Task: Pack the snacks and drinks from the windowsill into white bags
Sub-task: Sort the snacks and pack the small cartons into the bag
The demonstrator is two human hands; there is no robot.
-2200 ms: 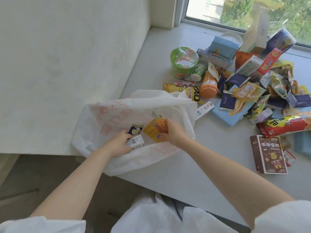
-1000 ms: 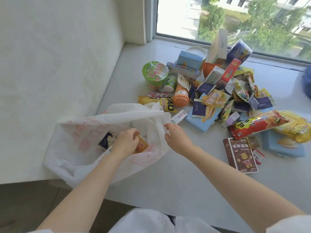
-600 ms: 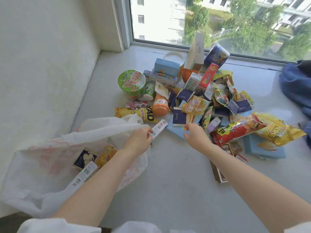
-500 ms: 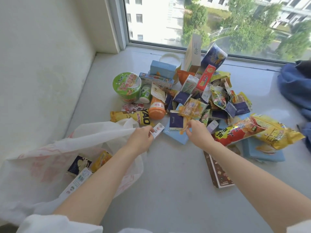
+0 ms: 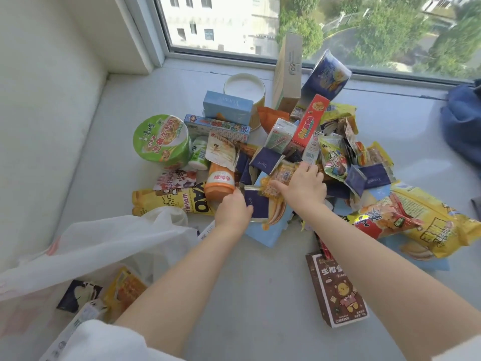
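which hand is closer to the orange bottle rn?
Left. The left hand sits right beside the orange bottle, at its lower right, on a navy packet. The right hand is farther right, on the pile.
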